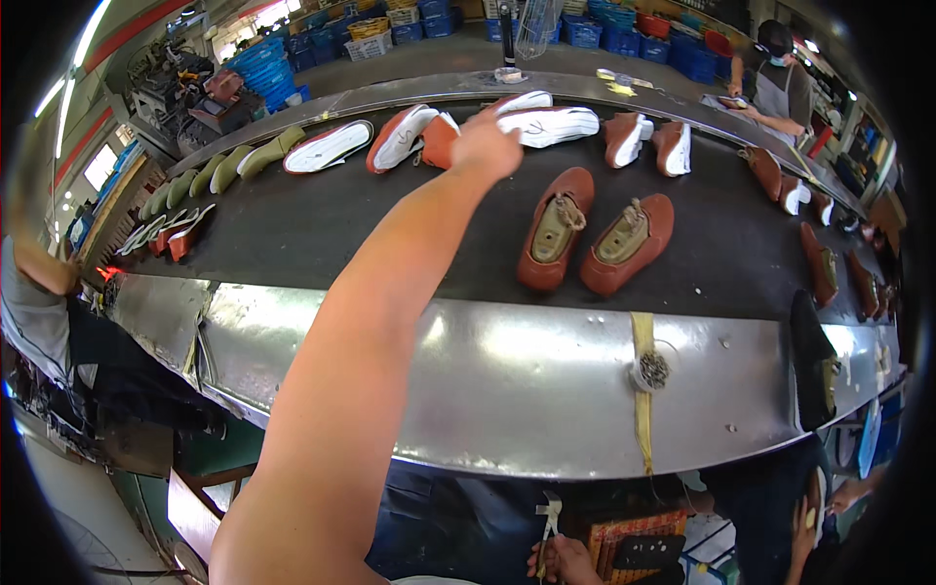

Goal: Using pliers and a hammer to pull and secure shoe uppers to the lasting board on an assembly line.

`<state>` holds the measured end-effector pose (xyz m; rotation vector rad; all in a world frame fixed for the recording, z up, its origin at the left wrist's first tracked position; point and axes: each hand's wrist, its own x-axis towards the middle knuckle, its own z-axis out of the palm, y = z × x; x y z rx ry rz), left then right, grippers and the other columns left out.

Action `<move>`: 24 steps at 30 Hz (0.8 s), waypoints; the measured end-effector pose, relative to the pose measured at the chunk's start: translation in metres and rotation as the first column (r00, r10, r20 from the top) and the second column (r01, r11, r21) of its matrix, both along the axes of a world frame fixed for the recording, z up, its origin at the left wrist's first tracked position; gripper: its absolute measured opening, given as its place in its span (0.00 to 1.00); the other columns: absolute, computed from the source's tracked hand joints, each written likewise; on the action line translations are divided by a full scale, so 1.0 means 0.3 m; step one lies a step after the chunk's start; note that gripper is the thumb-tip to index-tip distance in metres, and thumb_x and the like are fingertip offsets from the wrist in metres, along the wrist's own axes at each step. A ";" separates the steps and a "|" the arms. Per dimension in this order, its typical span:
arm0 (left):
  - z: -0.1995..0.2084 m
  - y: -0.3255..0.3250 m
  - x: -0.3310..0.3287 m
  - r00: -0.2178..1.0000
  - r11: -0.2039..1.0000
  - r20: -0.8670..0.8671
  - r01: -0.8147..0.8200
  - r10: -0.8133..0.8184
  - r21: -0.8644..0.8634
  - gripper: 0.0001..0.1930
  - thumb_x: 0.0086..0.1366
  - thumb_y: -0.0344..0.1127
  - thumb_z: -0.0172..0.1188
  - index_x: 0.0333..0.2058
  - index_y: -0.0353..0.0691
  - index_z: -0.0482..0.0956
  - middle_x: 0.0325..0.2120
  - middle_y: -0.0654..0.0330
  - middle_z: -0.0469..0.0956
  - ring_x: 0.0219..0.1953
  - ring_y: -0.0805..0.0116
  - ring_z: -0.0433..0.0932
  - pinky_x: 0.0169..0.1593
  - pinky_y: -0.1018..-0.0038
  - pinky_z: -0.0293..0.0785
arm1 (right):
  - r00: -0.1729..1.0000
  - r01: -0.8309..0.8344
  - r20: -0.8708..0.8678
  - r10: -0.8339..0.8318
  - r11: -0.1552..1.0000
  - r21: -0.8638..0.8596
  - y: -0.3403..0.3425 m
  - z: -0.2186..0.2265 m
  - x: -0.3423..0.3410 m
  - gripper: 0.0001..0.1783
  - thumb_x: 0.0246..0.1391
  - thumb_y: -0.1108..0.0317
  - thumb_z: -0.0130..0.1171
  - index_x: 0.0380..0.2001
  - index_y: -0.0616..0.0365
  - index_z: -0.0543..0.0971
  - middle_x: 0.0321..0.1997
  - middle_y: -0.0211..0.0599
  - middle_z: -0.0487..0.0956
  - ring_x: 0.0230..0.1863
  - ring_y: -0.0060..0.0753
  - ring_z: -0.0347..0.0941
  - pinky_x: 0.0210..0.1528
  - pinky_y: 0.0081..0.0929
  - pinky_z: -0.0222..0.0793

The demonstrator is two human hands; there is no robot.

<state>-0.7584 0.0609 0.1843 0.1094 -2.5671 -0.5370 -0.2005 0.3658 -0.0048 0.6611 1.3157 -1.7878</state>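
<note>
My left arm stretches across a black conveyor belt [468, 244] to its far side. There my left hand [487, 146] is at the near end of a brown shoe with a white sole [551, 127] lying on its side; its fingers are blurred and partly hidden. Another white-soled shoe [522, 100] lies just behind, and an orange-brown upper [439, 141] is left of the hand. Low in the picture, my right hand [565, 561] is closed around metal lasting pliers [549, 517], head upward. Two brown shoes on lasts [554, 229] [629, 244] stand on the belt nearer me.
A metal ledge [526, 390] borders the belt, with a small cup of nails [650, 370] on it. Green shoes [229, 168] line the far left; more brown shoes [819, 263] stand right. Co-workers [780, 88] [44, 302] are at the far right and left. Blue crates [585, 34] lie behind.
</note>
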 end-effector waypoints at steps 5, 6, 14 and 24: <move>-0.073 -0.109 -0.123 0.756 0.898 0.603 -0.417 0.255 0.143 0.48 0.62 0.70 0.56 0.69 0.38 0.64 0.73 0.44 0.54 0.77 0.47 0.44 0.72 0.46 0.51 | 1.000 -0.029 0.002 0.029 0.999 -0.022 -0.007 -0.056 -0.082 0.31 0.72 0.44 0.45 0.39 0.66 0.81 0.30 0.44 0.85 0.22 0.33 0.82 0.16 0.22 0.69; -0.093 -0.091 -0.137 0.697 0.889 0.682 -0.432 0.221 0.154 0.50 0.61 0.71 0.55 0.71 0.39 0.62 0.75 0.46 0.49 0.78 0.47 0.37 0.73 0.43 0.45 | 0.999 -0.038 0.013 0.038 0.999 -0.014 -0.015 -0.050 -0.104 0.31 0.72 0.45 0.45 0.40 0.66 0.81 0.30 0.44 0.85 0.22 0.33 0.82 0.16 0.23 0.69; -0.083 -0.426 -0.269 0.768 0.931 0.541 -0.199 0.343 -0.307 0.48 0.56 0.69 0.64 0.69 0.46 0.68 0.77 0.44 0.32 0.77 0.37 0.24 0.69 0.27 0.30 | 0.988 -0.150 -0.034 0.154 0.984 0.095 -0.056 -0.001 -0.216 0.32 0.72 0.43 0.44 0.41 0.63 0.83 0.30 0.40 0.86 0.24 0.31 0.81 0.19 0.23 0.68; -0.197 -0.873 -0.135 0.846 0.982 0.527 0.019 0.084 -0.187 0.47 0.58 0.78 0.54 0.45 0.29 0.85 0.43 0.38 0.83 0.50 0.47 0.82 0.56 0.61 0.76 | 0.947 -0.311 0.009 0.322 0.905 0.290 -0.129 0.090 -0.254 0.28 0.70 0.47 0.45 0.39 0.61 0.84 0.29 0.35 0.83 0.26 0.30 0.74 0.29 0.34 0.70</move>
